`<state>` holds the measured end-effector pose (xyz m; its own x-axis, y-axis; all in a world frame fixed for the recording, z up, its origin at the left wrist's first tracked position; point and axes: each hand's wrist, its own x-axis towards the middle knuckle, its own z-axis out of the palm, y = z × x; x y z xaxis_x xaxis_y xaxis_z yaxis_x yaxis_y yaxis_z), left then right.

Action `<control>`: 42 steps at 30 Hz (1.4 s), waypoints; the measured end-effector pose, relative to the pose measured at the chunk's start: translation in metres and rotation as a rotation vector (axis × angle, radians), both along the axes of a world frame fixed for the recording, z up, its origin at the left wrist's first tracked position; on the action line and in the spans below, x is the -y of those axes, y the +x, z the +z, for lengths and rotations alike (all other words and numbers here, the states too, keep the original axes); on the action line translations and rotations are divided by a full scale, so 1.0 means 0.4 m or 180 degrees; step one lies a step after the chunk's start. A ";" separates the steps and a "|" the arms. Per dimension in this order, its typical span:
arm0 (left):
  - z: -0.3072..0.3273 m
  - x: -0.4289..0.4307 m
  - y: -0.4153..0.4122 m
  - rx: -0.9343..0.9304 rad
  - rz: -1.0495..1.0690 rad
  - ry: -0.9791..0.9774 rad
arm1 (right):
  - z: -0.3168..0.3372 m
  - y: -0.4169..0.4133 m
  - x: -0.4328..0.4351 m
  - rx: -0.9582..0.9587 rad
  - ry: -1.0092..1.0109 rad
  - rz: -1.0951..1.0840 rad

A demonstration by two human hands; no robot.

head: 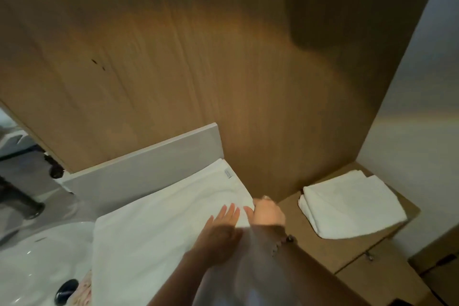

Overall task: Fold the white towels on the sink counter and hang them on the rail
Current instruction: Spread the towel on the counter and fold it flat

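Two white towels in all. One spread towel (154,231) flat over the tabletop (82,208), far edge tight along the white backsplash (149,166), right edge close against the wooden wall panel (198,57), left edge over the rim of the sink (37,256). Small label at the far right corner. One folded towel (347,206) well apart to the right, on a wooden cabinet (347,253), tucked near the corner between panel and pale wall, its right corner out to the cabinet's edge. Bare cabinet top in front of it.

Two hands, just beside each other at the spread towel's right side. Left hand (223,228) flat on the cloth, fingers straight and slightly fanned, pressing down. Right hand (268,213) curled round the towel's right edge, knuckles nearly at the wood panel, hardly any room on that side. Below the two hands, a raised fold of white cloth, too blurred to trace. One beaded bracelet (285,241) on the right wrist.

One black drain (65,288) in the sink. One dark tap (19,196) at the left, partly cut off by the frame.
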<state>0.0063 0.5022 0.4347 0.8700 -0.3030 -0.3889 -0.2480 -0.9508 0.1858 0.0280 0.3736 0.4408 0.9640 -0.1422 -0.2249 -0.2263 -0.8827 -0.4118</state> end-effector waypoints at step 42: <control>-0.046 -0.425 -0.087 0.0513 0.2104 -0.0014 | -0.073 0.096 -0.276 0.0234 -0.0595 0.2593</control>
